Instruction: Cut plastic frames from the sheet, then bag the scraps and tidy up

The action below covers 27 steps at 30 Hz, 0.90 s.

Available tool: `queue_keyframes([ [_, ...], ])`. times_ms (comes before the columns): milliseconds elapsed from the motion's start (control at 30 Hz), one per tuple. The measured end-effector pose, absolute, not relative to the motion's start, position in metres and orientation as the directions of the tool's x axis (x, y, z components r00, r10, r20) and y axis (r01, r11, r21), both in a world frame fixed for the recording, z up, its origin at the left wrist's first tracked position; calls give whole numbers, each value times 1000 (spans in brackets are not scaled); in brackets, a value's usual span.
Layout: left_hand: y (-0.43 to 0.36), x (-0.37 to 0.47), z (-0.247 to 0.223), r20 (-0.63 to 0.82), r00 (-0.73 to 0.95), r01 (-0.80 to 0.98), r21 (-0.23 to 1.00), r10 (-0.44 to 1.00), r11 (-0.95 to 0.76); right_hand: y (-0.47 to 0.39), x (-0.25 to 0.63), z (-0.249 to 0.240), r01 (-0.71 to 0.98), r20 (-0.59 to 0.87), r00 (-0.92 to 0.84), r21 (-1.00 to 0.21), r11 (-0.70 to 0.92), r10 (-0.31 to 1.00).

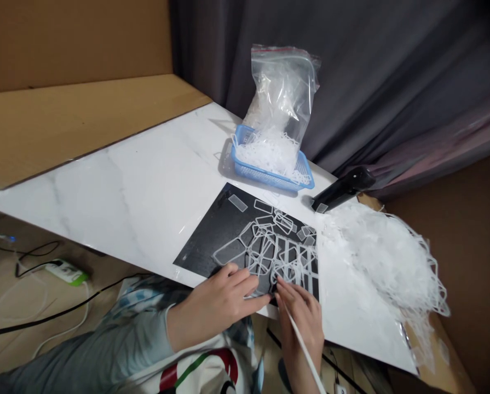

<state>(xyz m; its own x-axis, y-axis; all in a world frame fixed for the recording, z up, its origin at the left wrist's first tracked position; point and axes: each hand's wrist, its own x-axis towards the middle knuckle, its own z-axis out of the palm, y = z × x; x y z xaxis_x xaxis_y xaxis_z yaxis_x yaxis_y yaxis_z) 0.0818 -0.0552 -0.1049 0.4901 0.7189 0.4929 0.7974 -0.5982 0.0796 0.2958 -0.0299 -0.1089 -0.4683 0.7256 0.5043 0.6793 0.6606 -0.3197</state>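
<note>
On the near edge of a black mat (203,249), my left hand (218,298) rests with its fingertips down and its thumb stretched toward my right hand. Its fingers are apart, and I see nothing gripped in them. My right hand (300,314) is closed, fingertips together at the mat's near right part. A thin white stick (304,347) runs out of it toward the lower edge of the view. Translucent white plastic frames (230,251), mostly rectangular outlines, overlap across the mat just beyond both hands. The right fingertips touch or nearly touch these frames; which one is unclear.
Behind the mat stands a blue basket (265,178) of white plastic pieces, with a clear zip bag (286,82) in it. A black-handled tool (343,189) lies to the right, beside a large heap of white plastic frames (392,262). A power strip (66,272) lies below left.
</note>
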Motion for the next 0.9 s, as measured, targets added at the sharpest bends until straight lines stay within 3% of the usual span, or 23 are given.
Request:
queue_keyframes([
  [133,-56,81,-106,491,488,794,94,722,-601,-7,299,-101,770,575,-366,-255,585,732],
  [300,-56,81,-107,477,493,798,86,728,-596,31,312,-75,809,709,-87,-359,465,699],
  [567,-56,80,-108,489,488,789,109,723,-605,69,345,-78,825,592,61,-483,293,804],
  [733,-60,81,-99,496,456,757,220,739,-615,54,340,-73,681,444,-72,-633,369,893],
  [900,-51,92,-96,516,415,773,234,749,-589,34,311,-67,575,396,-266,-667,474,879],
])
